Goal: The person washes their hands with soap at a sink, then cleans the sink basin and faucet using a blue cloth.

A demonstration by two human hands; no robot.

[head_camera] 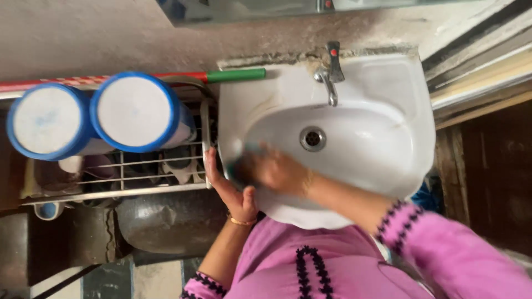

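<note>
Right hand [277, 171] is looking blurry but its fingers are curling tight around a dark scrubbing pad [244, 169] pressing on the white sink's [388, 111] inner left wall, while the left hand [230, 191] is lying flat and open against the sink's outer rim, next to the wire rack [127, 177].

One head-worn view, looking steeply down from close above a white washbasin [388, 111]. Basin fills the centre and right, its tap [331, 72] toward the top edge; a wire rack [127, 177] lies left; the wearer's pink sleeve [443, 249] crosses the bottom.
</note>
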